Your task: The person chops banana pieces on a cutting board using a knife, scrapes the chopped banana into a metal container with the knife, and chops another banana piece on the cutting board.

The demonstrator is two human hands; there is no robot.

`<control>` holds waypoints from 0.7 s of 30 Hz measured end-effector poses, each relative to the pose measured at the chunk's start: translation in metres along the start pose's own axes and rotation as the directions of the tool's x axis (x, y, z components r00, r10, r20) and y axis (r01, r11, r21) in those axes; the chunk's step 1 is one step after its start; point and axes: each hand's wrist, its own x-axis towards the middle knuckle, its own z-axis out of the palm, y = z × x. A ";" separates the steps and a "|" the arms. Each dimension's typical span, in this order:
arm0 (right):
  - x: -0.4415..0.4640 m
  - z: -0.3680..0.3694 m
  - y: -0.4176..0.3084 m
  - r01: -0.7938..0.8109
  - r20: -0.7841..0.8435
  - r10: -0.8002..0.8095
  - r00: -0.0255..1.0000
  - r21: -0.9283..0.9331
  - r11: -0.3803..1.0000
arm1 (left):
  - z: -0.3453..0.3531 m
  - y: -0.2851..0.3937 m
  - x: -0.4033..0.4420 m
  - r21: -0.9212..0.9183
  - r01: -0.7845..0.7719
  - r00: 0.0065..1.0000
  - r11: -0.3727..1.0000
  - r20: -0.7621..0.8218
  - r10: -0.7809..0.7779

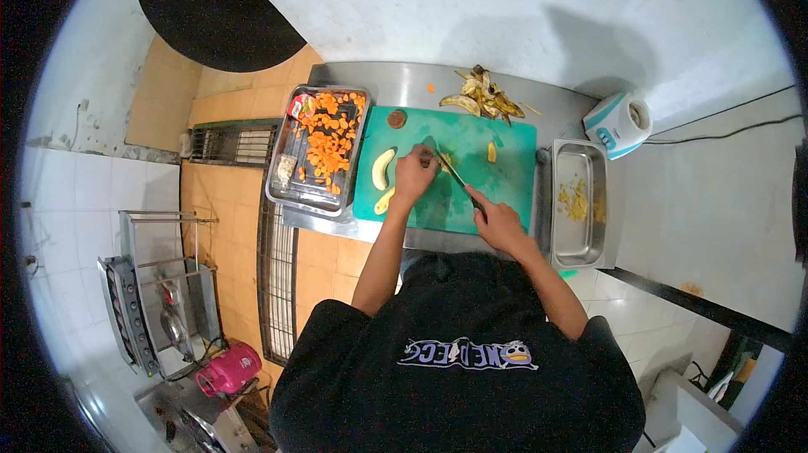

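Note:
On the green cutting board (505,171), my right hand (497,222) is closed around the handle of a knife (452,170), whose blade points up and left. My left hand (416,174) sits beside the blade with its fingers bent together; what they hold is mostly hidden. Small yellow pieces (447,158) lie by the blade. Left of my left hand are a peeled banana (383,169) and another yellow banana piece (385,201). A further piece (491,152) rests on the right part of the board, and a round brown object (396,119) lies near its top left corner.
A metal tray (360,146) with orange chunks and a red packet stands left of the board. Banana peels (484,98) lie behind it. To the right are a steel pan (597,201) with yellow pieces and a white-and-blue roll (619,125). A wall rises behind.

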 end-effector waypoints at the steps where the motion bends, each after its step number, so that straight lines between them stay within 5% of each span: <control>1: 0.001 -0.001 -0.001 0.005 -0.045 -0.006 0.999 -0.012 1.000 | -0.004 0.001 0.000 -0.041 0.011 0.999 0.999 0.034 -0.010; 5: 0.008 0.013 0.006 0.019 -0.106 -0.022 0.994 -0.035 0.999 | -0.011 -0.004 0.000 -0.130 -0.041 0.997 0.991 0.064 0.049; 15: 0.011 0.017 0.014 0.057 -0.136 -0.049 0.990 0.060 0.997 | -0.015 0.001 -0.002 -0.015 -0.063 0.993 0.998 0.098 0.065; 21: 0.013 0.019 0.013 0.081 -0.110 -0.077 0.991 0.031 0.996 | -0.025 0.009 -0.018 0.261 -0.150 0.989 0.954 0.039 0.145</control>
